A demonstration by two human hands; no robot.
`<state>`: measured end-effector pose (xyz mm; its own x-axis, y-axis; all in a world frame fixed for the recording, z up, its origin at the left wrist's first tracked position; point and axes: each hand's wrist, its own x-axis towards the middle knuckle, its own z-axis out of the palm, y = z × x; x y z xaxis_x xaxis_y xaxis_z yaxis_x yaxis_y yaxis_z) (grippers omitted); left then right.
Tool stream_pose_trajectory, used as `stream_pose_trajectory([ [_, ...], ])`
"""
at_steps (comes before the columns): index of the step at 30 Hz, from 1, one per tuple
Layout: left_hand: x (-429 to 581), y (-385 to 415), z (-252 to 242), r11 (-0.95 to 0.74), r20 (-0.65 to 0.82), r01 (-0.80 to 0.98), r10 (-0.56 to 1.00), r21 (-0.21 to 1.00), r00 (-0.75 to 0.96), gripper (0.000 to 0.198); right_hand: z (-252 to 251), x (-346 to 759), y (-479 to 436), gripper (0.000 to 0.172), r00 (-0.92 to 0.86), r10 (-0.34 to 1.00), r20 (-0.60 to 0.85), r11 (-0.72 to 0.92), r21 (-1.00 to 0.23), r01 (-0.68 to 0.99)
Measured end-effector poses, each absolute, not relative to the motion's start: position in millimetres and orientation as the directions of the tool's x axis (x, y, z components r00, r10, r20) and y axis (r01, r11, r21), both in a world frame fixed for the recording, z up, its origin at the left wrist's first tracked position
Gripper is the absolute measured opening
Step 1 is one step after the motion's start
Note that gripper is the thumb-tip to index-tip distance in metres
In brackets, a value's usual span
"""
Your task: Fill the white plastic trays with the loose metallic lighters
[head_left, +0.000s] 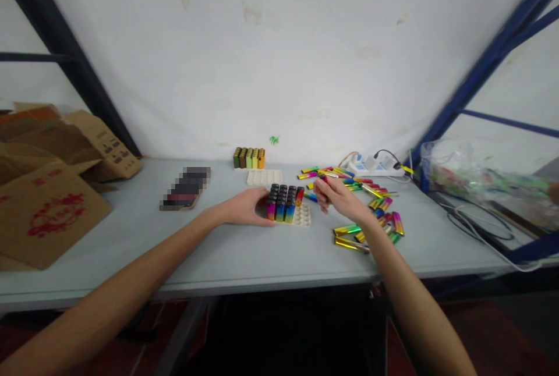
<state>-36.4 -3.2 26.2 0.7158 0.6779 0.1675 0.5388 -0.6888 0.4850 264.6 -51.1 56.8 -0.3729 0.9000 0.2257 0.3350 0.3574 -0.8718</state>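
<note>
On the pale grey bench (262,259), nearest to the front edge, a brown cardboard box with red print (52,213) stands at the left end. Right of the middle lie loose shiny metallic lighters in rainbow and gold colours (349,243); they spread from near the front edge toward the back edge.

Around the middle of the bench there is a white plastic tray with round pockets (302,216). Upright rainbow lighters with black tops (280,210) fill its left part. The left hand (247,206) is spread like a letter C, touching the left side of this group, the thumb on the near side. The right hand (337,195) is just beside the tray's right side, its fingers curled and pinching a small red object (324,178), mostly hidden.

Farther, near the back edge, lies a second white plastic tray (264,177). Behind it, green, brown and yellow lighters (248,159) stand upright in a block, and to the right is a white plastic power strip (376,166).
</note>
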Motion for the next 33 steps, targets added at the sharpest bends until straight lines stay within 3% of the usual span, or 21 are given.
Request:
stream_pose_trajectory([
  [7, -36, -3, 26, -0.688, 0.168, 0.541, 0.68, 0.484, 0.713, 0.066, 43, 252, -44, 0.063, -0.116, 0.918, 0.38, 0.376, -0.735, 0.565],
  [14, -35, -4, 28, -0.692, 0.163, 0.548, 0.679, 0.47, 0.716, 0.064, 40, 250, -46, 0.044, -0.055, 0.896, 0.44, 0.368, -0.667, 0.648],
  [20, -36, -4, 28, -0.689, 0.161, 0.539, 0.676, 0.484, 0.719, 0.062, 38, 248, -45, 0.045, -0.08, 0.9, 0.429, 0.374, -0.663, 0.649],
  [26, -36, -4, 29, -0.691, 0.164, 0.529, 0.671, 0.492, 0.724, 0.065, 41, 252, -46, 0.041, -0.167, 0.898, 0.406, 0.427, -0.721, 0.545],
  [31, -35, -6, 30, -0.682, 0.163, 0.518, 0.672, 0.516, 0.723, 0.064, 60, 260, -50, 0.05, -0.285, 0.808, 0.516, 0.551, -0.487, 0.678],
  [33, -35, -6, 30, -0.681, 0.166, 0.515, 0.672, 0.52, 0.721, 0.063, 65, 261, -53, 0.053, -0.309, 0.815, 0.489, 0.54, -0.451, 0.711],
])
